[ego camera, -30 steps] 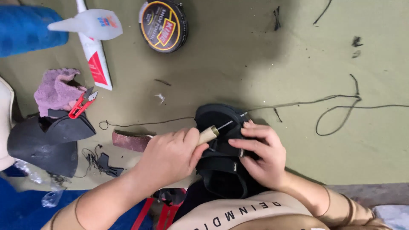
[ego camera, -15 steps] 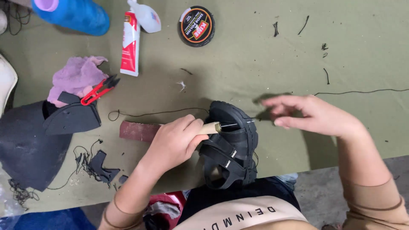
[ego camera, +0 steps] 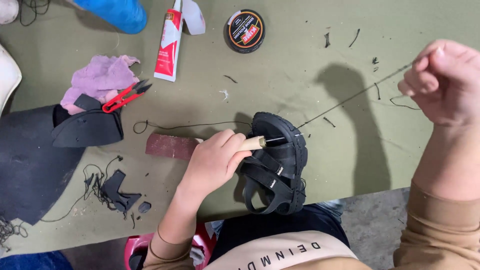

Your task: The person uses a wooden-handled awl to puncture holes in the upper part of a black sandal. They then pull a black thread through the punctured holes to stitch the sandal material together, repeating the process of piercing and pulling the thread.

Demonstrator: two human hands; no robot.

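The left hand [ego camera: 212, 162] is clamped around the wooden handle of a stitching awl [ego camera: 260, 142], its metal tip pressed against the sole edge of a black strapped sandal [ego camera: 277, 165] standing at the near edge of the olive-green worktop [ego camera: 280, 75]. The right hand [ego camera: 445, 82], raised far to the right and well apart from the left, pinches a dark thread [ego camera: 350, 100] drawn taut from the sandal. Left of the sandal lies a reddish sanding block [ego camera: 167, 146]. Farther left are red thread snips [ego camera: 125, 95] on a pink cloth [ego camera: 97, 80], with a glue tube [ego camera: 167, 47] and a round polish tin [ego camera: 245, 30] at the far side.
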